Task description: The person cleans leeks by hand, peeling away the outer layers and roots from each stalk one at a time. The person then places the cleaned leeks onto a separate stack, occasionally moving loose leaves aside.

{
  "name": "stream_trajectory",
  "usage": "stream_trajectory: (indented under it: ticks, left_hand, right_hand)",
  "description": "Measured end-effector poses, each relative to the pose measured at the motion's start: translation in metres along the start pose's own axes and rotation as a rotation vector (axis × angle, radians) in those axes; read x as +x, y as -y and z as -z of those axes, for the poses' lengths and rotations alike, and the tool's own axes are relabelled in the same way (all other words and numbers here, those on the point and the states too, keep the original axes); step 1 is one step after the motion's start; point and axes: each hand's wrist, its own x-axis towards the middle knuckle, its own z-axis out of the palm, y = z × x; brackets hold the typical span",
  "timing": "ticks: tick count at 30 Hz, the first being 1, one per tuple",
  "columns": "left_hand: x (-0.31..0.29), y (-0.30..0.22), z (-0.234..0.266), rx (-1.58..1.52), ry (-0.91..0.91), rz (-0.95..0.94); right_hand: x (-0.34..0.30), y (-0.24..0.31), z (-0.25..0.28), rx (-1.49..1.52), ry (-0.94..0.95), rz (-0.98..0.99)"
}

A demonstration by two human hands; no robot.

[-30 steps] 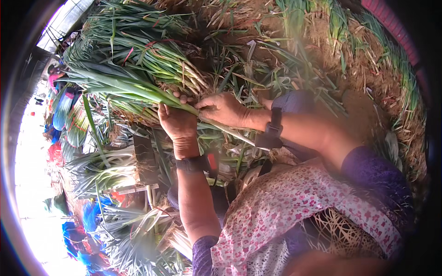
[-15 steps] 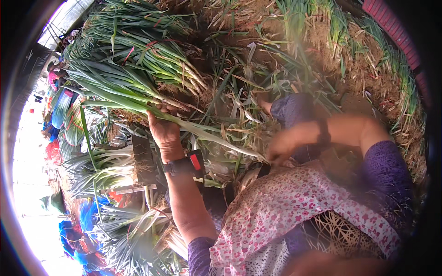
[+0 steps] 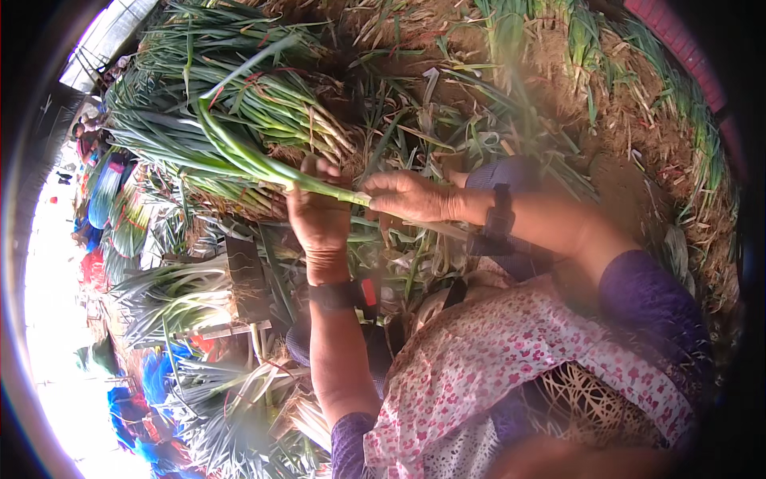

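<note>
A long green onion (image 3: 259, 166) lies across both hands, its green leaves pointing up and left, its pale stem toward the right. My left hand (image 3: 317, 215) supports the stem with the thumb and fingers wrapped round it. Fingers of my right hand (image 3: 411, 197) pinch the stem a little farther right, at a light spot. The lower end, beyond the right hand, is faint and partly hidden. Behind the left hand lies a big heap of green onions (image 3: 295, 112), tied in places with red string.
On the left, a wooden rack (image 3: 246, 271) holds peeled onions (image 3: 187, 299) with white stems. Another pale bundle (image 3: 227, 399) lies below it. Stripped leaves (image 3: 431, 120) litter the soil. More green onions (image 3: 586, 48) stand along the far right. A flowered apron (image 3: 479, 343) covers my lap.
My right hand has moved up and left from near my lap to the stem beside my left hand. The left hand has shifted slightly right, and the onion's leaves now rise higher.
</note>
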Motion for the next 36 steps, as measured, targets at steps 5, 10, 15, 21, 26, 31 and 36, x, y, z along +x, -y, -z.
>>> stream_trajectory:
  ticks: [5,10,15,21,26,31,36]
  left_hand:
    - [-0.003,0.006,0.027,-0.07,0.098,-0.036]
    - [-0.004,0.009,0.034,-0.029,0.057,-0.012]
    - [-0.009,0.009,0.031,-0.07,-0.01,-0.021]
    - [-0.008,-0.001,0.045,-0.095,-0.088,-0.056]
    - [0.0,-0.03,0.074,-0.023,-0.349,-0.22]
    - [-0.007,-0.093,0.092,-0.028,-0.425,-0.327]
    - [-0.015,-0.128,0.092,0.033,-0.581,-0.38]
  right_hand:
    - [0.018,0.004,-0.01,-0.434,-0.183,0.276]
    - [0.021,0.01,-0.016,-0.707,-0.242,0.237]
    - [0.025,0.015,-0.025,-0.799,-0.284,0.449]
    - [0.034,0.004,-0.021,-0.769,-0.127,0.599]
    - [0.028,-0.001,-0.035,0.324,0.083,0.224]
    - [-0.044,0.011,-0.012,-0.342,0.126,-0.176]
    - [-0.125,-0.022,0.019,-0.872,0.32,-0.426]
